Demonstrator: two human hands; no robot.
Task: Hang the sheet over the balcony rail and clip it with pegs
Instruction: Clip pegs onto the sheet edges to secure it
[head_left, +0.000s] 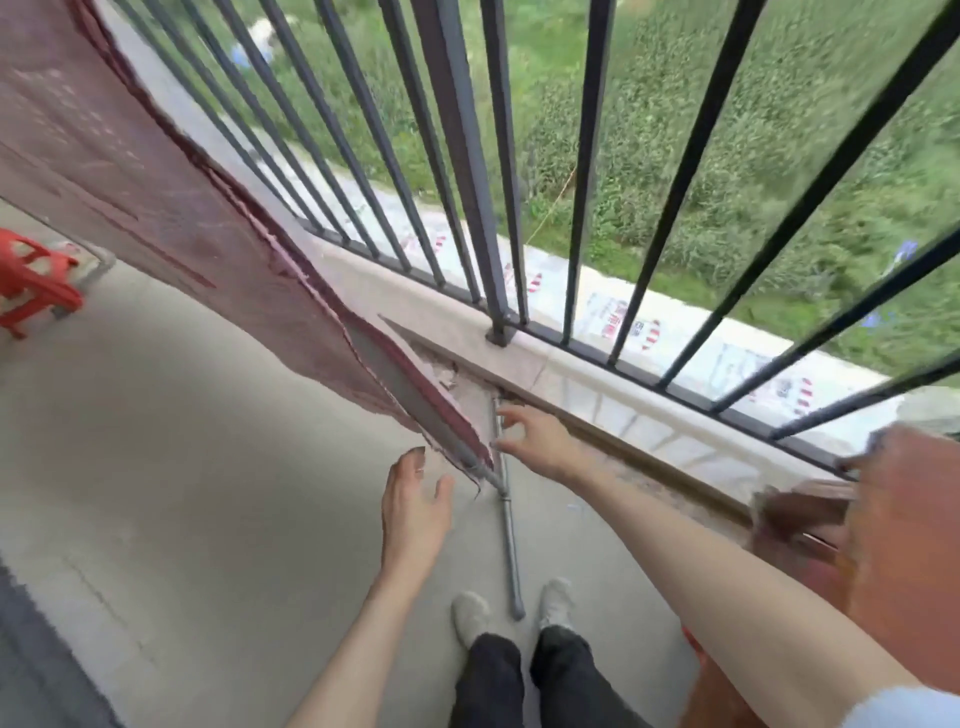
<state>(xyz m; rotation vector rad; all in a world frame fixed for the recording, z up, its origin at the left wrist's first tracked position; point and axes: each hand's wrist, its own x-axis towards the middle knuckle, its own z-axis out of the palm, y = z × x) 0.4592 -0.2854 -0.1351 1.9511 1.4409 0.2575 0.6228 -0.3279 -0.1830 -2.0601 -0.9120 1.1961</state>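
Note:
A dark red sheet (156, 171) hangs down on the left of the balcony, its lower corner near the floor in the middle of the view. Both my hands are stretched toward that corner. My left hand (415, 506) is open, fingers straight, just left of the corner and not touching it. My right hand (535, 436) is open with spread fingers, just right of the corner, above a grey metal pole (506, 525) lying on the floor. The dark balcony rail bars (462, 156) rise behind. No pegs are visible.
A red plastic stool (31, 280) stands at the far left. A reddish-brown cloth-covered object (883, 519) sits at the right beside my arm. A concrete curb (519, 343) runs under the railing. My feet (514, 608) stand on the grey floor either side of the pole.

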